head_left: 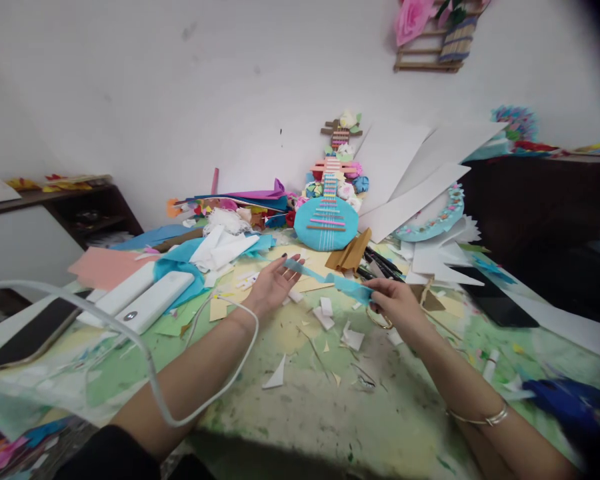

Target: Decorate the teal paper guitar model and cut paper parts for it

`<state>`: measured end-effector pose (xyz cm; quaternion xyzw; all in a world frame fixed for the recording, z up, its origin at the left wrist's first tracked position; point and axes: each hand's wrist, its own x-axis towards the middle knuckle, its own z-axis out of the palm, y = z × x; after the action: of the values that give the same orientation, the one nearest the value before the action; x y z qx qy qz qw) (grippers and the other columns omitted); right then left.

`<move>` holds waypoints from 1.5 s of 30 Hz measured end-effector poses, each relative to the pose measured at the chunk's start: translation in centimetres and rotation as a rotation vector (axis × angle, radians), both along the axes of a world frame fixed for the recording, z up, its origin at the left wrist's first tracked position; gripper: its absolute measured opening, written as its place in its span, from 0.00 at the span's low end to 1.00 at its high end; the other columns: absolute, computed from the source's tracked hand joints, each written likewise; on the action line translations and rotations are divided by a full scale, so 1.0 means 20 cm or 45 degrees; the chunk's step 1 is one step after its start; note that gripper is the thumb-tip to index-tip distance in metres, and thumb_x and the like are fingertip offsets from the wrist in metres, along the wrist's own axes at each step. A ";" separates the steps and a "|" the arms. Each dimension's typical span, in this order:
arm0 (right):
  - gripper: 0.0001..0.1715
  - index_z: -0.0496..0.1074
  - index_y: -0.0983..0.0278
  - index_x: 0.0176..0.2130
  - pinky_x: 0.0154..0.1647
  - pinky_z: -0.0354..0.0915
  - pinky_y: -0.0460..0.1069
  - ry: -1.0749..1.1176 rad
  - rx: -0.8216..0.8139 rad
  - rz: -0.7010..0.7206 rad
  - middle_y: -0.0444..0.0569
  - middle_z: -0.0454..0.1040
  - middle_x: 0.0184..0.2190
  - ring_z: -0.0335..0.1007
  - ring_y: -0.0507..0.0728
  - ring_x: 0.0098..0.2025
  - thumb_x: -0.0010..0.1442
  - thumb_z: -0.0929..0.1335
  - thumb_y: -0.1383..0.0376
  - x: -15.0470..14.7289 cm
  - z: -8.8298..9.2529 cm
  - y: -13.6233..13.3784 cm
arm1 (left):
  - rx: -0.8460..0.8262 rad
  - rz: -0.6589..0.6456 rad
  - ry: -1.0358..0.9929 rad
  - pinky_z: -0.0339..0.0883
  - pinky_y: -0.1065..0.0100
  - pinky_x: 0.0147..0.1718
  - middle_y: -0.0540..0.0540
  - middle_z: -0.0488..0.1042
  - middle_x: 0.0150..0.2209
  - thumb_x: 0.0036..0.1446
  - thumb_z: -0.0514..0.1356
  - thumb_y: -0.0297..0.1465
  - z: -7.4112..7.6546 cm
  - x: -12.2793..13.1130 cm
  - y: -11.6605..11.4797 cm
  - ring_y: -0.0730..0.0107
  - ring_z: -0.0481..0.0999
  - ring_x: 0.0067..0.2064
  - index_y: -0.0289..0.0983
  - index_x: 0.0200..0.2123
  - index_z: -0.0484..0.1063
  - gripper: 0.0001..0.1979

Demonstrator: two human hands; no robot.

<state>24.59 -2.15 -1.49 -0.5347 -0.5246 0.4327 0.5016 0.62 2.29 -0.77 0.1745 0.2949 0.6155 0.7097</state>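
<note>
A thin strip of translucent blue paper (347, 285) stretches between my two hands above the table. Its narrow end lies at the fingertips of my left hand (275, 285), palm up with the fingers spread. My right hand (393, 303) pinches the wider, crumpled end between thumb and fingers. Gold scissor-like handle loops (380, 320) show just under my right hand; whether it holds them too is unclear. Behind the strip stands a blue round paper instrument (326, 223) with strings and paper flowers, upright against the wall.
Paper scraps (353, 337) litter the green-stained table (310, 413). A white power bank (157, 303) and a dark phone (35, 333) lie left; a white cable (147, 360) loops over my left forearm. Black pens (383, 263), white sheets and a dark tablet (495, 300) are at right.
</note>
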 end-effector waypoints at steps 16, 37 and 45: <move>0.09 0.71 0.66 0.22 0.17 0.54 0.44 0.363 0.000 0.004 0.42 0.64 0.16 0.55 0.47 0.18 0.41 0.73 0.63 0.03 0.03 0.00 | 0.788 0.257 1.056 0.51 0.75 0.19 0.51 0.70 0.25 0.55 0.59 0.35 0.06 -0.18 0.03 0.81 0.57 0.18 0.37 0.27 0.72 0.09; 0.17 0.73 0.66 0.30 0.24 0.65 0.46 0.255 0.014 0.202 0.43 0.73 0.22 0.66 0.49 0.22 0.40 0.75 0.59 -0.07 -0.01 -0.04 | 0.587 -0.236 1.029 0.63 0.71 0.28 0.48 0.73 0.27 0.48 0.64 0.41 -0.05 0.13 -0.18 0.71 0.70 0.28 0.34 0.28 0.73 0.14; 0.20 0.71 0.65 0.26 0.21 0.60 0.45 0.295 0.044 0.154 0.41 0.68 0.18 0.61 0.48 0.19 0.44 0.73 0.51 -0.05 -0.02 -0.03 | 0.196 -0.020 0.911 0.60 0.74 0.22 0.53 0.69 0.21 0.40 0.69 0.35 -0.08 0.14 -0.16 0.76 0.68 0.23 0.35 0.24 0.66 0.15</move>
<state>23.50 -2.78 -1.82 -0.4399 -0.5017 0.5120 0.5409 3.33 -0.97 -2.39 0.4337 0.4761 0.5304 0.5513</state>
